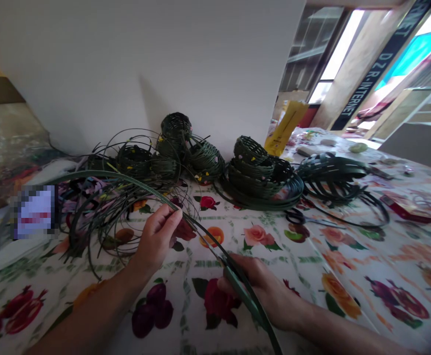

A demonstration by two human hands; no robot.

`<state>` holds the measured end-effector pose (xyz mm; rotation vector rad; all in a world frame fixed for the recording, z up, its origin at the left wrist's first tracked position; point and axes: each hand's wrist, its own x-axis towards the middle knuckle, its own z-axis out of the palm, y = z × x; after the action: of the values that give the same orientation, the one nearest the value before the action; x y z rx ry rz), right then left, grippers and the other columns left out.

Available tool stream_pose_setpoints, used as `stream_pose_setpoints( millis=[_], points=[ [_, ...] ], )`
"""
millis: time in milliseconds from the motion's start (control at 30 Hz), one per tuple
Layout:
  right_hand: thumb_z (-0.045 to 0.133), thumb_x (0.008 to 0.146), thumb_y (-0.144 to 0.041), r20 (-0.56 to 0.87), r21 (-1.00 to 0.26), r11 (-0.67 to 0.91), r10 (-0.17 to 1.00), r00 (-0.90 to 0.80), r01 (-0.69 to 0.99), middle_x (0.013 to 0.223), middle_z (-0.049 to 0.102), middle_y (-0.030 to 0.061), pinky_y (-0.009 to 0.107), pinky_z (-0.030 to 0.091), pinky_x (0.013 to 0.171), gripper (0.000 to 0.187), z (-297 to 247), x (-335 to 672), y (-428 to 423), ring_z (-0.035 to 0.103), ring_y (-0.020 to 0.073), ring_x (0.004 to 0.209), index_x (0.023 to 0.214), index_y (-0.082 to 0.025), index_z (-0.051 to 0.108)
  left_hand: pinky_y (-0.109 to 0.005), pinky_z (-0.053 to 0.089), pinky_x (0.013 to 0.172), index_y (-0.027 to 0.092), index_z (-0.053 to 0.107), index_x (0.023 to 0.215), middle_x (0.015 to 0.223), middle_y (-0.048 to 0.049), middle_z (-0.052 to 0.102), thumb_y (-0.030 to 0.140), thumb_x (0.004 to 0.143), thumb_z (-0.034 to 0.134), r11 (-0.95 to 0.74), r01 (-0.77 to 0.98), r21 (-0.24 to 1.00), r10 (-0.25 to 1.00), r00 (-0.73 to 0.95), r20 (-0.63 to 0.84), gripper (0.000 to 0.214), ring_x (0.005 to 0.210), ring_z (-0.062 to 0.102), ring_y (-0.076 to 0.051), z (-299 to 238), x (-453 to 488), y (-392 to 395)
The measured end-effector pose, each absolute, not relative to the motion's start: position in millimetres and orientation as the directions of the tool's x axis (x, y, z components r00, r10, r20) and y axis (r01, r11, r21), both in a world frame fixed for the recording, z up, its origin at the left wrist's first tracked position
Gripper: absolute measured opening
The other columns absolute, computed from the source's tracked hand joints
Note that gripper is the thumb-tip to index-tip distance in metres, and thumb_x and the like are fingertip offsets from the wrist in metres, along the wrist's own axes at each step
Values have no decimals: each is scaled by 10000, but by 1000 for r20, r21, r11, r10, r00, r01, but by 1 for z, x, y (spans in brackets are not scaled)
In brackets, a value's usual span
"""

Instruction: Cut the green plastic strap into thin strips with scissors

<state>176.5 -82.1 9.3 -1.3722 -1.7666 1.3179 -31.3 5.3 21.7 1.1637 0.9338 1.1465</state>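
My left hand (161, 231) is closed, its thumb and fingers pinching a long dark green strip (137, 181). This strip arcs off to the left and also runs down past my right hand toward the bottom edge. My right hand (259, 283) is closed around a green-handled tool (243, 295) with a narrow metal blade (210, 245) pointing toward my left hand. The blade lies along the strip; whether it touches is unclear. Behind my left hand spreads a tangle of thin green strands (108, 222).
Small woven green baskets (206, 158) stand along the wall, with stacked ones (252, 172) to their right. Further right lie coiled green strips (333, 172), black-handled scissors (295, 216) and a red box (403, 207). A yellow packet (285, 129) stands behind. Fruit-and-flower-patterned cloth (185, 315) covers the table.
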Motion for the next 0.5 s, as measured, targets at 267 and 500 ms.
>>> stream_pose_setpoints(
  millis=[267,500],
  points=[
    [581,883,-417,-167,-883,20,920,-354,468,680,515,-28,221,347,526,297,13,180,-81,420,112,616,745,-172,486,-219,494,503,199,533,711,588,18,669,407,808,665,48,-148,988,987,162,-24,265,542,664,-150,21,-32,6],
    [609,856,-390,-164,-879,19,926,-340,477,663,503,-37,217,341,517,270,13,180,-82,399,107,600,747,-176,483,-249,521,535,187,551,682,565,5,661,392,804,661,20,-160,987,982,186,10,263,528,654,-154,23,-30,5]
  ],
)
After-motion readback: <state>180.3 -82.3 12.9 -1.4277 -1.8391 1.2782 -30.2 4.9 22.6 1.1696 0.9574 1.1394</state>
